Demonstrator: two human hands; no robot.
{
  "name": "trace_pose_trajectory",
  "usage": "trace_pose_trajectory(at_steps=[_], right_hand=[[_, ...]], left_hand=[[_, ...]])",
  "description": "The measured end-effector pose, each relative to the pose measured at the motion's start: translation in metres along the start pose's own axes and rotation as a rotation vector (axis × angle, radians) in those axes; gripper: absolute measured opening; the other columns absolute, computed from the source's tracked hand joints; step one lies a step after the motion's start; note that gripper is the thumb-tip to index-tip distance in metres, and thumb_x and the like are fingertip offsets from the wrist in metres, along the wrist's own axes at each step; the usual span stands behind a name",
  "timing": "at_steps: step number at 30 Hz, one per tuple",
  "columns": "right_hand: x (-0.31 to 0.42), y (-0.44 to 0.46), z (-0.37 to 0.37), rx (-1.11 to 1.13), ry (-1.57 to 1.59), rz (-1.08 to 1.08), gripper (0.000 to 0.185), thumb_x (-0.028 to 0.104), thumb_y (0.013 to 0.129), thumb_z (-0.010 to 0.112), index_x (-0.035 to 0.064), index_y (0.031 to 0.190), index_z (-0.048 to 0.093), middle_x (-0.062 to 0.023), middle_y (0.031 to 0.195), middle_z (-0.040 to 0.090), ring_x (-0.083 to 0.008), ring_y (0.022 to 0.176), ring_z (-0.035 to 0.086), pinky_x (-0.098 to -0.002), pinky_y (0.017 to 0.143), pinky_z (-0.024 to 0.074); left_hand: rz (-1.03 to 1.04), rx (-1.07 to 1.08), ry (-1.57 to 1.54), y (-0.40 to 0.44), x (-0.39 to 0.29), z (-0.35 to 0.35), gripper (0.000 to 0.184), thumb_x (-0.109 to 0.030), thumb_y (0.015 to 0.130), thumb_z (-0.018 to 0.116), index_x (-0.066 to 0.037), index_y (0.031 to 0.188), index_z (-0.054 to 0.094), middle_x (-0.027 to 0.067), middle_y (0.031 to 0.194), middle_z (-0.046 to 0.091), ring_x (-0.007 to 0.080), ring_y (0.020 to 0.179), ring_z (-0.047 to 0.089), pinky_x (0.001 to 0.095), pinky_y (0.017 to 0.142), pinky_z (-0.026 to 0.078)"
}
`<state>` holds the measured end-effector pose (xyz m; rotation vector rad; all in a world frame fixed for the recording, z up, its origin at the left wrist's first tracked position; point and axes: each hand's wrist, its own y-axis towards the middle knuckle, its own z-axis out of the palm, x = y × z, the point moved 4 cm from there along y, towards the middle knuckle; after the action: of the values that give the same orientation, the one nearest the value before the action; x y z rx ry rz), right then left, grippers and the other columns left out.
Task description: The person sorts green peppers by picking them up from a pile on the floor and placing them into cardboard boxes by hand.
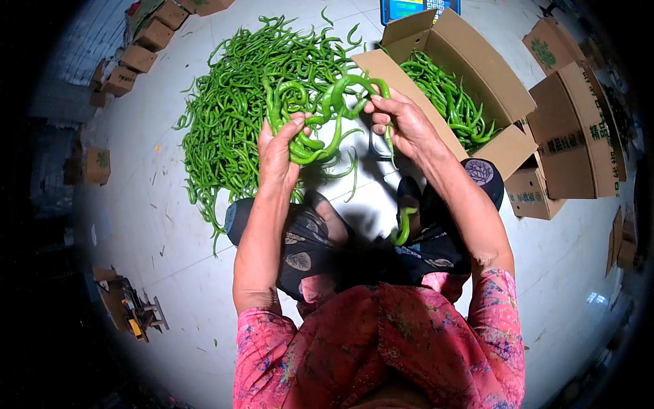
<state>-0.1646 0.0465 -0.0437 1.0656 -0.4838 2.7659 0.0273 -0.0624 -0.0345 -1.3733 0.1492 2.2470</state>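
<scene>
My left hand (pixel 278 151) is closed around a bunch of long, curled green chili peppers (pixel 312 155). With thumb and fingers pinched together, my right hand (pixel 407 126) grips another curved green chili pepper (pixel 360 80), whose tip hangs below the fingers. Its upper part overlaps the bunch, so where each pepper ends is hard to tell. Beyond and left of my hands spreads a large pile of green chili peppers (pixel 228 123) on the floor. Right of my right hand stands an open cardboard box (pixel 477 58) with green chili peppers (pixel 439 95) inside.
One curled pepper (pixel 404 228) lies between my legs. Behind the open box is a blue device with a keypad (pixel 412 8). Printed cardboard boxes (pixel 569 146) stand on the right, with more boxes (pixel 139 58) along the left wall. A dark and yellow object (pixel 139 313) sits lower left.
</scene>
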Motion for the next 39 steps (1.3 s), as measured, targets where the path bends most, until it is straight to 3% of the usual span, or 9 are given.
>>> trace_pose_trajectory(at_steps=[10, 15, 21, 23, 24, 27, 32, 36, 39], right_hand=[[-0.008, -0.004, 0.014, 0.081, -0.191, 0.012, 0.040, 0.010, 0.097, 0.047, 0.0035, 0.134, 0.036, -0.0084, 0.091, 0.060, -0.0079, 0.066, 0.052, -0.0207, 0.054, 0.0458], [-0.012, -0.006, 0.013, 0.002, -0.461, -0.070, 0.035, 0.014, 0.092, 0.057, 0.0054, 0.126, 0.048, -0.0016, 0.101, 0.058, -0.0081, 0.083, 0.052, -0.0226, 0.066, 0.0453], [-0.006, -0.016, 0.030, 0.159, -0.551, -0.148, 0.055, 0.016, 0.080, 0.073, 0.0051, 0.129, 0.049, -0.0020, 0.106, 0.058, -0.0117, 0.092, 0.053, -0.0275, 0.084, 0.0448], [-0.010, -0.018, 0.037, 0.147, -0.572, -0.182, 0.057, 0.012, 0.077, 0.074, 0.0040, 0.128, 0.050, -0.0053, 0.113, 0.061, -0.0149, 0.104, 0.056, -0.0307, 0.094, 0.0434], [-0.014, -0.017, 0.036, 0.140, -0.571, -0.210, 0.054, 0.011, 0.077, 0.073, 0.0037, 0.127, 0.052, -0.0048, 0.110, 0.062, -0.0146, 0.103, 0.057, -0.0311, 0.095, 0.0427], [-0.016, -0.007, 0.021, 0.088, -0.498, -0.106, 0.047, 0.010, 0.078, 0.072, 0.0042, 0.122, 0.056, -0.0042, 0.104, 0.064, -0.0151, 0.104, 0.057, -0.0312, 0.097, 0.0417], [-0.010, -0.001, 0.007, 0.021, -0.462, -0.097, 0.027, 0.021, 0.087, 0.062, 0.0122, 0.113, 0.062, 0.0037, 0.102, 0.066, -0.0064, 0.087, 0.055, -0.0224, 0.069, 0.0384], [0.016, -0.009, 0.011, -0.065, -0.357, -0.227, 0.030, 0.014, 0.090, 0.059, 0.0105, 0.119, 0.058, 0.0016, 0.101, 0.064, -0.0077, 0.090, 0.055, -0.0236, 0.075, 0.0417], [0.021, -0.007, 0.004, 0.011, -0.265, -0.120, 0.029, 0.013, 0.092, 0.057, 0.0088, 0.121, 0.056, -0.0011, 0.103, 0.063, -0.0087, 0.088, 0.055, -0.0235, 0.077, 0.0458]], left_hand=[[-0.048, 0.051, 0.064, -0.003, 0.010, 0.010, 0.033, 0.000, 0.081, 0.065, -0.001, 0.110, 0.051, 0.0128, 0.094, 0.065, 0.0171, 0.081, 0.062, 0.0266, 0.073, 0.051], [-0.075, 0.096, 0.090, -0.007, 0.016, 0.016, 0.034, 0.002, 0.081, 0.061, 0.000, 0.112, 0.049, 0.0118, 0.096, 0.063, 0.0183, 0.086, 0.063, 0.0279, 0.075, 0.052], [-0.039, 0.096, 0.097, -0.009, 0.019, 0.018, 0.035, 0.002, 0.080, 0.061, -0.001, 0.113, 0.048, 0.0097, 0.097, 0.062, 0.0170, 0.086, 0.062, 0.0279, 0.076, 0.053], [-0.028, 0.154, 0.096, -0.013, 0.022, 0.025, 0.037, 0.002, 0.080, 0.061, -0.002, 0.114, 0.048, 0.0084, 0.098, 0.060, 0.0162, 0.086, 0.062, 0.0283, 0.078, 0.053], [-0.048, 0.183, 0.112, -0.014, 0.026, 0.023, 0.044, 0.001, 0.082, 0.060, -0.001, 0.123, 0.046, 0.0097, 0.104, 0.061, 0.0196, 0.092, 0.064, 0.0321, 0.084, 0.053], [-0.058, 0.184, 0.064, -0.014, 0.028, 0.023, 0.043, 0.000, 0.082, 0.062, -0.001, 0.122, 0.046, 0.0097, 0.103, 0.062, 0.0183, 0.091, 0.063, 0.0309, 0.082, 0.053], [-0.029, 0.179, 0.086, -0.018, 0.011, 0.031, 0.041, -0.001, 0.084, 0.063, -0.001, 0.121, 0.045, 0.0108, 0.099, 0.061, 0.0194, 0.089, 0.064, 0.0293, 0.079, 0.054], [0.033, 0.096, 0.023, -0.009, -0.001, 0.014, 0.034, -0.003, 0.084, 0.064, 0.001, 0.114, 0.048, 0.0116, 0.097, 0.061, 0.0218, 0.087, 0.065, 0.0283, 0.072, 0.055], [-0.032, 0.068, -0.034, -0.004, -0.001, 0.001, 0.026, -0.004, 0.088, 0.062, -0.002, 0.111, 0.052, 0.0074, 0.089, 0.060, 0.0138, 0.077, 0.059, 0.0242, 0.063, 0.052]])
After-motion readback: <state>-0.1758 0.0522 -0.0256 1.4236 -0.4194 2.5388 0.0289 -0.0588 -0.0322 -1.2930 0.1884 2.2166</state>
